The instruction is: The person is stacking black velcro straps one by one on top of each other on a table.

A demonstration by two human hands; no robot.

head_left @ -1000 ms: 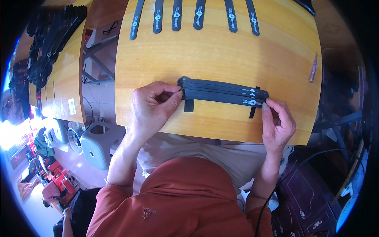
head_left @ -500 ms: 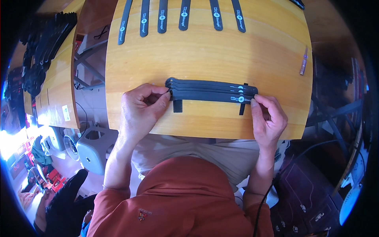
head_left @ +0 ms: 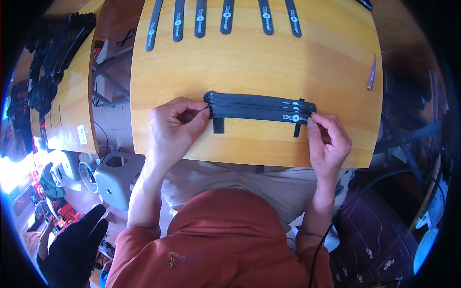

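Several black straps with white printing lie overlapped in a stepped stack near the table's front edge. At their left end, my left hand pinches the nearest strap between thumb and fingers. The right end of that same strap is pinched by my right hand. Two short dark strips stick out from beneath the stack: a wider strip by my left fingers and a narrower strip by my right ones. My fingertips partly hide both strap ends.
More black straps lie in a spaced row along the far side of the wooden table. A purplish pen-like tool is near the right edge. A side table at left bears a black strap heap. A grey stool stands below.
My hands keep their pinch at both ends of the nearest strap, and the stack looks the same. The whole view has shifted slightly. At lower left, a dark-clothed person has changed position.
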